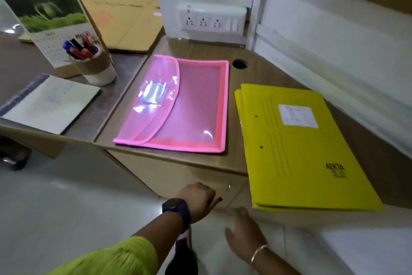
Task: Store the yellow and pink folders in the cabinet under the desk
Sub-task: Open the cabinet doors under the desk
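A translucent pink folder (178,105) lies flat on the wooden desk top (200,49). To its right rests a stack of yellow folders (298,147), overhanging the desk's front edge. Below the desk is the beige cabinet door (178,174) with a small keyhole. My left hand (199,199), with a dark watch on the wrist, is curled at the door's lower edge near the keyhole; whether it grips the edge is unclear. My right hand (243,230), wearing a bangle, hovers with fingers spread just below the yellow folders, holding nothing.
A paper cup of pens (93,65), a desk calendar (51,22) and a notebook (49,103) sit on the left desk. A brown envelope (124,18) lies behind. A socket panel (211,19) is on the wall, and a cable hole (239,64) is in the desk.
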The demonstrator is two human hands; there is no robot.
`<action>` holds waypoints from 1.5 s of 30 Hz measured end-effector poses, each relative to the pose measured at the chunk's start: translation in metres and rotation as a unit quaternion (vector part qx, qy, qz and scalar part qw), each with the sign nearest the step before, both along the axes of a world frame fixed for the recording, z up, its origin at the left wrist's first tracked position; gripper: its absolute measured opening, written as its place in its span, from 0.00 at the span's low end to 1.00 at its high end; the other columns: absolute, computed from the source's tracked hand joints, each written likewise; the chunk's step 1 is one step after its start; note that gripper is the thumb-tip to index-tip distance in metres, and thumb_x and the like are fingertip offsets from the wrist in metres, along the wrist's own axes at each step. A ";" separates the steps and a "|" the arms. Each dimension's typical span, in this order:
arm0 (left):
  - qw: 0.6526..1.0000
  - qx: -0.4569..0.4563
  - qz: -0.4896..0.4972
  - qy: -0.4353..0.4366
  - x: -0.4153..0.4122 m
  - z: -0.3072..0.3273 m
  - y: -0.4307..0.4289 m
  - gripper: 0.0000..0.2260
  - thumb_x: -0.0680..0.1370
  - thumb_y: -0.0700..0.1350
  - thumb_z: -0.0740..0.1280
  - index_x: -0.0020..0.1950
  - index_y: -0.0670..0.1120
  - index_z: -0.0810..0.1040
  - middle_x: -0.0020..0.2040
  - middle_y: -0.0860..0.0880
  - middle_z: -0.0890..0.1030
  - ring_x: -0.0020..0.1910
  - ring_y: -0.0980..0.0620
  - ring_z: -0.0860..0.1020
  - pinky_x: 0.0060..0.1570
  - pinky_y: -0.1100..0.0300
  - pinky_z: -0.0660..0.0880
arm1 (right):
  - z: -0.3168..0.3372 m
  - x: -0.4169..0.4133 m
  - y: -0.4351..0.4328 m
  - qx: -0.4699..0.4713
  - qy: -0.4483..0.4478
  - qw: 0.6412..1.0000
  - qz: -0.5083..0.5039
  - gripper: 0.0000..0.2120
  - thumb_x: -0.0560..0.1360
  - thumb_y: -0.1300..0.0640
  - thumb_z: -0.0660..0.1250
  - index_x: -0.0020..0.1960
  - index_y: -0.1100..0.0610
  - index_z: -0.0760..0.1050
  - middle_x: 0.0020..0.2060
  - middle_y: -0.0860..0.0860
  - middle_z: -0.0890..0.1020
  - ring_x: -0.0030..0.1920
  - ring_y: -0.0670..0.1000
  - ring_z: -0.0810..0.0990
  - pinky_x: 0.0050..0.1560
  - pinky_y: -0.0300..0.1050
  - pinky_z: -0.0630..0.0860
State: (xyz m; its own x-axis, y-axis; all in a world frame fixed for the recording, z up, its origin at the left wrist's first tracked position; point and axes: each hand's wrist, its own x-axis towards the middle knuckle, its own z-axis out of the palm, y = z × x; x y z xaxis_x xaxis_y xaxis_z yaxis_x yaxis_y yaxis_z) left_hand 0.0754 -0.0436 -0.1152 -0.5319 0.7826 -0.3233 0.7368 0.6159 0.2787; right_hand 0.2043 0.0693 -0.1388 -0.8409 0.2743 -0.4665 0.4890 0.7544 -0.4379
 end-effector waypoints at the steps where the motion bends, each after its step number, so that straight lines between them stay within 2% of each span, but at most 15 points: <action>1: 0.997 -0.038 0.050 -0.052 0.007 -0.009 0.009 0.21 0.79 0.57 0.52 0.53 0.45 0.77 0.54 0.43 0.80 0.52 0.42 0.76 0.50 0.51 0.73 | -0.007 0.008 0.012 -0.001 -0.027 0.999 -0.042 0.27 0.76 0.49 0.59 0.72 0.56 0.61 0.72 0.54 0.65 0.70 0.53 0.68 0.67 0.41 0.66; 3: 0.979 -0.072 0.134 -0.136 0.017 -0.019 0.027 0.22 0.79 0.57 0.55 0.66 0.45 0.71 0.64 0.41 0.74 0.61 0.41 0.74 0.59 0.50 0.72 | -0.012 0.014 0.038 -0.003 -0.050 0.988 -0.147 0.30 0.75 0.49 0.62 0.73 0.61 0.60 0.72 0.57 0.65 0.71 0.55 0.68 0.66 0.41 0.66; 5: 0.960 -0.045 0.198 -0.190 0.022 -0.026 0.046 0.25 0.79 0.55 0.57 0.72 0.44 0.63 0.70 0.41 0.69 0.66 0.41 0.71 0.64 0.51 0.70 | -0.013 0.009 0.062 -0.023 -0.053 0.977 -0.204 0.29 0.75 0.51 0.65 0.71 0.63 0.64 0.72 0.59 0.67 0.71 0.57 0.68 0.66 0.42 0.66; 8: 0.914 0.023 0.299 -0.272 0.026 -0.032 0.074 0.25 0.80 0.54 0.56 0.72 0.41 0.63 0.70 0.39 0.71 0.65 0.40 0.72 0.62 0.51 0.70 | -0.011 -0.007 0.087 -0.128 -0.007 0.976 -0.178 0.28 0.77 0.57 0.64 0.74 0.59 0.60 0.76 0.57 0.59 0.75 0.57 0.60 0.72 0.44 0.58; 10: 0.887 0.040 0.351 -0.298 0.024 -0.036 0.086 0.23 0.81 0.52 0.53 0.70 0.39 0.66 0.67 0.37 0.73 0.63 0.39 0.74 0.59 0.51 0.72 | -0.015 -0.017 0.094 -0.170 -0.020 0.968 -0.181 0.28 0.78 0.59 0.63 0.75 0.61 0.57 0.76 0.57 0.58 0.75 0.57 0.59 0.73 0.45 0.56; 14: 0.864 0.049 0.389 -0.316 0.027 -0.047 0.085 0.20 0.82 0.50 0.50 0.67 0.40 0.69 0.64 0.37 0.75 0.60 0.38 0.75 0.57 0.49 0.74 | -0.029 -0.023 0.082 -0.152 -0.027 0.975 -0.163 0.24 0.77 0.61 0.63 0.72 0.63 0.63 0.74 0.59 0.64 0.73 0.58 0.63 0.66 0.40 0.60; 17: 0.864 0.049 0.399 -0.304 0.031 -0.047 0.087 0.19 0.82 0.47 0.50 0.68 0.40 0.69 0.66 0.38 0.74 0.61 0.39 0.74 0.58 0.50 0.73 | -0.031 -0.021 0.069 -0.143 0.015 0.973 -0.179 0.22 0.75 0.58 0.67 0.68 0.61 0.71 0.70 0.59 0.71 0.69 0.59 0.69 0.66 0.45 0.65; 20: 0.864 0.043 0.413 -0.285 0.043 -0.045 0.083 0.18 0.82 0.43 0.50 0.68 0.37 0.68 0.67 0.36 0.73 0.65 0.40 0.72 0.62 0.52 0.69 | -0.034 -0.024 0.070 -0.125 -0.016 0.972 -0.200 0.22 0.74 0.57 0.67 0.67 0.60 0.71 0.68 0.58 0.73 0.67 0.58 0.72 0.66 0.47 0.69; 24: 0.858 0.087 0.425 -0.274 0.091 -0.050 0.039 0.18 0.82 0.46 0.50 0.67 0.41 0.69 0.64 0.40 0.76 0.62 0.41 0.74 0.58 0.54 0.70 | -0.040 0.011 0.040 -0.075 -0.031 0.969 -0.234 0.21 0.73 0.60 0.65 0.64 0.64 0.70 0.64 0.61 0.75 0.65 0.59 0.72 0.62 0.47 0.71; 28: 0.852 0.112 0.432 -0.275 0.129 -0.047 0.002 0.18 0.80 0.44 0.58 0.70 0.42 0.66 0.66 0.41 0.75 0.62 0.41 0.74 0.59 0.54 0.71 | -0.039 0.099 -0.002 -0.059 -0.011 0.954 -0.294 0.26 0.72 0.60 0.67 0.68 0.62 0.67 0.65 0.61 0.72 0.63 0.61 0.74 0.63 0.52 0.73; 31: 0.835 0.122 0.448 -0.294 0.151 -0.044 -0.026 0.26 0.74 0.44 0.69 0.70 0.42 0.64 0.67 0.42 0.73 0.63 0.42 0.74 0.56 0.54 0.73 | -0.037 0.150 -0.013 -0.037 -0.031 0.950 -0.310 0.28 0.67 0.55 0.72 0.66 0.58 0.70 0.64 0.57 0.72 0.62 0.59 0.76 0.61 0.50 0.75; 35: 0.801 0.145 0.493 -0.309 0.178 -0.042 -0.075 0.30 0.70 0.46 0.73 0.68 0.41 0.65 0.66 0.42 0.73 0.62 0.41 0.74 0.53 0.54 0.73 | -0.031 0.204 -0.024 -0.059 -0.015 0.906 -0.418 0.26 0.64 0.52 0.75 0.59 0.61 0.76 0.59 0.59 0.77 0.57 0.60 0.79 0.58 0.51 0.77; 40: 0.739 0.190 0.584 -0.275 0.204 -0.036 -0.142 0.27 0.71 0.50 0.71 0.64 0.40 0.66 0.58 0.39 0.78 0.46 0.44 0.74 0.44 0.54 0.72 | -0.022 0.261 -0.026 -0.078 0.049 0.836 -0.541 0.29 0.69 0.53 0.72 0.64 0.67 0.69 0.57 0.64 0.78 0.57 0.64 0.78 0.57 0.52 0.75; 42: 0.714 0.208 0.620 -0.252 0.210 -0.038 -0.164 0.24 0.73 0.49 0.70 0.64 0.41 0.66 0.56 0.39 0.78 0.44 0.43 0.73 0.44 0.52 0.71 | -0.018 0.275 -0.024 -0.080 0.047 0.810 -0.579 0.27 0.73 0.51 0.68 0.65 0.68 0.68 0.59 0.66 0.77 0.58 0.66 0.77 0.59 0.57 0.74; 45: 0.649 0.267 0.665 -0.255 0.216 -0.040 -0.191 0.20 0.75 0.43 0.67 0.65 0.45 0.66 0.49 0.42 0.78 0.44 0.43 0.73 0.44 0.52 0.70 | -0.015 0.289 -0.024 -0.067 0.071 0.758 -0.645 0.24 0.77 0.53 0.61 0.66 0.68 0.66 0.61 0.68 0.76 0.61 0.69 0.75 0.62 0.60 0.70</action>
State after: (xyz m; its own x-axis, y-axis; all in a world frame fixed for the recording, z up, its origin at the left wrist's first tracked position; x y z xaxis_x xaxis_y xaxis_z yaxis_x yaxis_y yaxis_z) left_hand 0.2916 -0.2349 -0.1548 -0.7826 -0.1853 -0.5944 -0.6194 0.3281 0.7132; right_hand 0.4932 0.0450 -0.1533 0.0415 0.8696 -0.4920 0.7229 -0.3661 -0.5860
